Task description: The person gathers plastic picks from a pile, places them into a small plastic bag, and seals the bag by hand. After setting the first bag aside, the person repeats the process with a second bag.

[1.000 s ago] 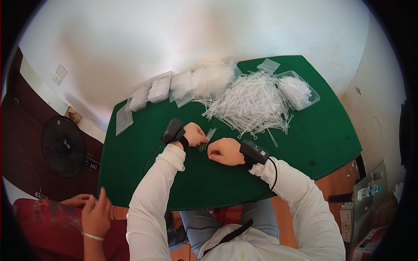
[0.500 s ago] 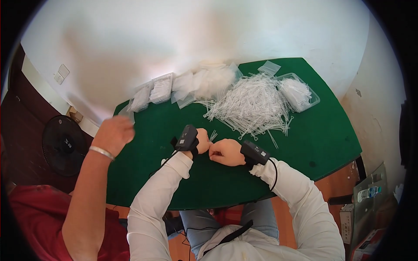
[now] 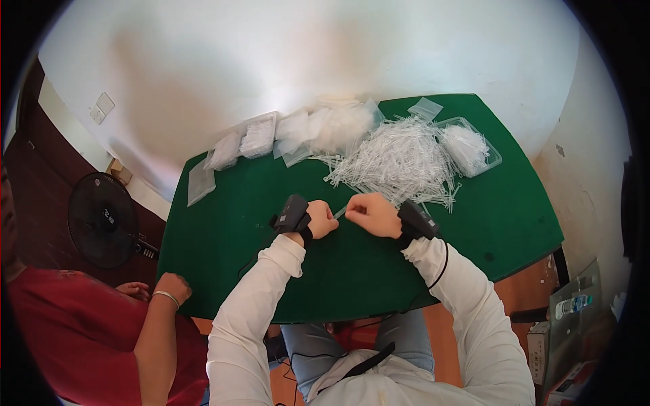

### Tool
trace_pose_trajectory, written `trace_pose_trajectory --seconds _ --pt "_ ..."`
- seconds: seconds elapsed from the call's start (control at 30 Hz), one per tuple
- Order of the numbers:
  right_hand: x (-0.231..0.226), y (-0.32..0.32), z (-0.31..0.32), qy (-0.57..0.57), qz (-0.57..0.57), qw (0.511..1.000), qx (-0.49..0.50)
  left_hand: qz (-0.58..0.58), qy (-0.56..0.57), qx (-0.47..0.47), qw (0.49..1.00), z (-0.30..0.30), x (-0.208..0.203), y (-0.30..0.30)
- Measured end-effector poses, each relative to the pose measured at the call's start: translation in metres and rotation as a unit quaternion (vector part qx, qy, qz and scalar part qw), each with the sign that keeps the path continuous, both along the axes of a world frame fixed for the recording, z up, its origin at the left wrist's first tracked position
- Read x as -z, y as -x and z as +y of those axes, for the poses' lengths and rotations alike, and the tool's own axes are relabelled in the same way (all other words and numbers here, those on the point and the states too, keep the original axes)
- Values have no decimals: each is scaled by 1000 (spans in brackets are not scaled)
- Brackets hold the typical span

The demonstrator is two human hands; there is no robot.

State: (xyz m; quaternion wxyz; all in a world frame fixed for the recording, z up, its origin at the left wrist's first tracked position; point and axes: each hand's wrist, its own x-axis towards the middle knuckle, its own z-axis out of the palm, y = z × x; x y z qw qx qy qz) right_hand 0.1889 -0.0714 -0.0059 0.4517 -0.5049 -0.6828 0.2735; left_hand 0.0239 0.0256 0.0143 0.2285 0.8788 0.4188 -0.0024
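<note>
My left hand [image 3: 321, 218] is closed above the middle of the green table, its fingers around thin clear plastic sticks [image 3: 340, 212] that show only as a short piece at the fingertips. Just right of it, my right hand [image 3: 374, 214] is pinched, fingertips close to the end of those sticks; what lies in the pinch is too small to make out. Beyond my hands spreads a large loose pile of clear plastic sticks [image 3: 399, 162] with small looped ends. A black device is strapped to each of my wrists.
On the green table [image 3: 230, 271], clear bags [image 3: 332, 128] lie behind the pile. A tray of sticks [image 3: 497, 161] stands right; filled clear boxes [image 3: 258, 135] and a flat bag [image 3: 201, 183] lie left. A co-worker's hand [image 3: 174, 289] rests at the left edge, near a black fan [image 3: 101, 220].
My right hand has moved right and away from me, apart from my left, which has shifted slightly. The co-worker's hand has drawn back to the table's near left edge, uncovering the flat bag.
</note>
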Motion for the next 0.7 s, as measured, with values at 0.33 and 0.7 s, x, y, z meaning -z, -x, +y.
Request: trace_pose_trajectory --seconds 0.33,0.7 --pt "5 -10 9 0 54 988 141 -205 -27 -16 978 17 17 17" --pt "3 -9 6 -58 -53 991 109 -485 59 -27 872 22 57 6"
